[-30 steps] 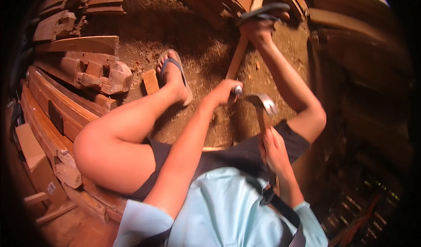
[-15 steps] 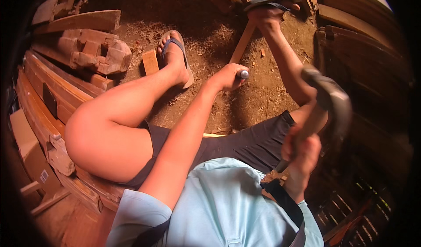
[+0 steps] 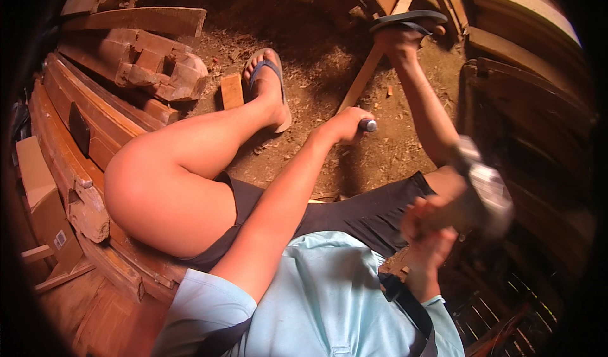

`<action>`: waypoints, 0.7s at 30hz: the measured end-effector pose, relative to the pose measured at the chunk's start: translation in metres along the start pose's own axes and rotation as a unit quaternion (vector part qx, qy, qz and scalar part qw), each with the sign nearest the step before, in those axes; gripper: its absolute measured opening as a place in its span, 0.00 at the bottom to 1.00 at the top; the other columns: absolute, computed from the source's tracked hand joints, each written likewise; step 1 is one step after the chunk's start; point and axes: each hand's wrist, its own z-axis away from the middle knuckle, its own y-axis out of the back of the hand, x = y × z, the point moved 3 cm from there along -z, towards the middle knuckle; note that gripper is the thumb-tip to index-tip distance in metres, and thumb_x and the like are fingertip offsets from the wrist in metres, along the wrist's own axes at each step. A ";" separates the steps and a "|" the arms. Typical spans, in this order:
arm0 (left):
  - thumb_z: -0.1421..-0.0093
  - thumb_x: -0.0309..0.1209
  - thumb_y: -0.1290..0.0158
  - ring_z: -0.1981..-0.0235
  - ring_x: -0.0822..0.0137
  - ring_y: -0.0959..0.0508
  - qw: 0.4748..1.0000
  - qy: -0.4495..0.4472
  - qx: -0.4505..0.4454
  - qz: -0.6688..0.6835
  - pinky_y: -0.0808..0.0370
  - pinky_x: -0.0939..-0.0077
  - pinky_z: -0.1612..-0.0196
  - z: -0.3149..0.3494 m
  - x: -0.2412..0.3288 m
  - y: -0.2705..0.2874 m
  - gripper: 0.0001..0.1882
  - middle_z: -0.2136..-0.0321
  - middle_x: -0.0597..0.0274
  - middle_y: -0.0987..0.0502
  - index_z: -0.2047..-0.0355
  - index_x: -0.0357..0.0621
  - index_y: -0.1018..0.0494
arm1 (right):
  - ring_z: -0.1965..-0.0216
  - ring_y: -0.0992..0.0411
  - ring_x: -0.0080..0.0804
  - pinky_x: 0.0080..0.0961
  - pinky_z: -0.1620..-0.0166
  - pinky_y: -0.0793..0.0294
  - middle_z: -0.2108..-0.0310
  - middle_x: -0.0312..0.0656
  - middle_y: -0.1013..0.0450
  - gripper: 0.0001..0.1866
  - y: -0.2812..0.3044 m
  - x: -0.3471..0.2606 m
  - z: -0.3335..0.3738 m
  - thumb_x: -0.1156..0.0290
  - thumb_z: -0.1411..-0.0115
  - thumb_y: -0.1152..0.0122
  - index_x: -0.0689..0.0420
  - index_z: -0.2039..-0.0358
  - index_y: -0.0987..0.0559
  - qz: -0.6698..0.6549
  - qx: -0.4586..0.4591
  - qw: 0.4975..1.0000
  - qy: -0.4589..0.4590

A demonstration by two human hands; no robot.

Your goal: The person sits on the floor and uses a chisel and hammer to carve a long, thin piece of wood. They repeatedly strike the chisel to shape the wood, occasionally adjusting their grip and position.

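My left hand (image 3: 348, 125) is closed around a chisel (image 3: 367, 125); only its round metal butt shows, and the blade is hidden beneath the fist. A narrow wooden strip (image 3: 362, 84) runs from under my right sandal (image 3: 408, 19) toward that hand. Whether the chisel touches the strip cannot be told. At the right, over my thigh, my right hand (image 3: 430, 236) grips a hammer (image 3: 486, 183). Its metal head is smeared by motion and stands well apart from the chisel, lower right of it.
Carved timbers (image 3: 136, 65) and long boards (image 3: 88, 129) are stacked at the left. More curved planks (image 3: 525, 46) line the right side. A small wood block (image 3: 232, 91) lies by my left foot on the dirt floor (image 3: 310, 59) with shavings. A cardboard box (image 3: 54, 230) stands lower left.
The hammer has come down and nearer to my body. My left hand keeps its hold on the chisel in about the same spot, while the whole view has shifted slightly.
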 end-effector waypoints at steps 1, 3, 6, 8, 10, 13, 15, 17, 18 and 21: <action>0.56 0.16 0.50 0.77 0.76 0.34 1.000 -0.005 0.004 0.007 0.34 0.73 0.73 -0.004 -0.002 -0.003 0.07 0.84 0.62 0.33 0.78 0.41 0.34 | 0.85 0.42 0.17 0.15 0.84 0.44 0.81 0.33 0.37 0.30 0.008 0.031 -0.006 0.38 0.38 0.52 0.58 0.62 0.30 0.090 0.005 0.996 -0.005; 0.56 0.16 0.47 0.76 0.74 0.32 0.999 -0.001 -0.021 0.033 0.31 0.72 0.70 -0.009 -0.002 -0.007 0.08 0.81 0.60 0.29 0.77 0.42 0.31 | 0.85 0.42 0.17 0.16 0.82 0.42 0.84 0.31 0.40 0.24 0.010 0.074 -0.014 0.45 0.32 0.57 0.56 0.67 0.31 0.070 -0.083 0.973 -0.206; 0.55 0.17 0.47 0.75 0.76 0.31 0.998 -0.002 -0.002 0.061 0.32 0.76 0.71 -0.011 -0.011 -0.009 0.07 0.81 0.65 0.29 0.79 0.42 0.32 | 0.86 0.43 0.16 0.15 0.83 0.43 0.84 0.31 0.40 0.27 0.002 0.050 -0.022 0.43 0.32 0.62 0.58 0.64 0.31 -0.009 -0.091 0.961 -0.262; 0.55 0.16 0.47 0.74 0.77 0.29 0.989 0.037 0.026 0.138 0.30 0.77 0.70 -0.006 -0.020 0.006 0.08 0.80 0.67 0.28 0.79 0.43 0.31 | 0.86 0.44 0.16 0.15 0.83 0.43 0.83 0.32 0.39 0.32 0.000 0.027 -0.013 0.39 0.33 0.66 0.59 0.62 0.31 -0.055 -0.089 0.962 -0.252; 0.55 0.13 0.47 0.72 0.73 0.25 0.942 0.054 0.117 0.309 0.27 0.79 0.70 0.009 -0.032 0.030 0.11 0.76 0.67 0.26 0.79 0.46 0.31 | 0.85 0.44 0.16 0.14 0.83 0.44 0.83 0.33 0.39 0.33 0.000 0.011 -0.020 0.38 0.33 0.68 0.60 0.62 0.31 -0.039 -0.086 0.980 -0.176; 0.54 0.12 0.48 0.71 0.68 0.22 0.881 0.180 0.191 0.393 0.24 0.79 0.71 0.019 -0.046 0.057 0.13 0.73 0.63 0.27 0.76 0.47 0.32 | 0.86 0.44 0.16 0.15 0.82 0.44 0.83 0.33 0.39 0.35 0.007 0.014 -0.027 0.37 0.33 0.70 0.60 0.62 0.31 -0.008 -0.045 0.987 -0.155; 0.55 0.13 0.47 0.72 0.67 0.23 0.843 0.190 0.250 0.436 0.19 0.72 0.69 0.021 -0.033 0.067 0.11 0.73 0.63 0.28 0.75 0.44 0.31 | 0.87 0.44 0.17 0.15 0.83 0.44 0.83 0.33 0.39 0.35 0.011 0.027 -0.023 0.37 0.33 0.71 0.59 0.62 0.30 -0.043 -0.016 0.978 -0.202; 0.52 0.14 0.47 0.71 0.68 0.23 0.837 0.186 0.248 0.452 0.19 0.73 0.69 0.017 -0.025 0.072 0.10 0.72 0.62 0.27 0.74 0.45 0.30 | 0.87 0.44 0.17 0.16 0.84 0.44 0.83 0.32 0.40 0.34 0.013 0.040 -0.018 0.36 0.33 0.71 0.57 0.62 0.30 -0.097 0.023 0.958 -0.268; 0.51 0.15 0.46 0.70 0.68 0.23 0.839 0.184 0.247 0.447 0.19 0.73 0.69 0.016 -0.022 0.074 0.10 0.71 0.62 0.26 0.74 0.45 0.30 | 0.87 0.45 0.17 0.16 0.84 0.45 0.83 0.32 0.40 0.34 0.013 0.047 -0.014 0.36 0.33 0.71 0.57 0.62 0.30 -0.135 0.043 0.939 -0.313; 0.51 0.14 0.46 0.65 0.68 0.23 0.872 0.223 0.220 0.375 0.20 0.73 0.64 0.017 -0.015 0.071 0.12 0.69 0.62 0.26 0.71 0.46 0.31 | 0.88 0.45 0.18 0.18 0.84 0.45 0.83 0.31 0.41 0.33 0.020 0.075 -0.008 0.36 0.34 0.70 0.54 0.63 0.30 -0.171 0.046 0.923 -0.343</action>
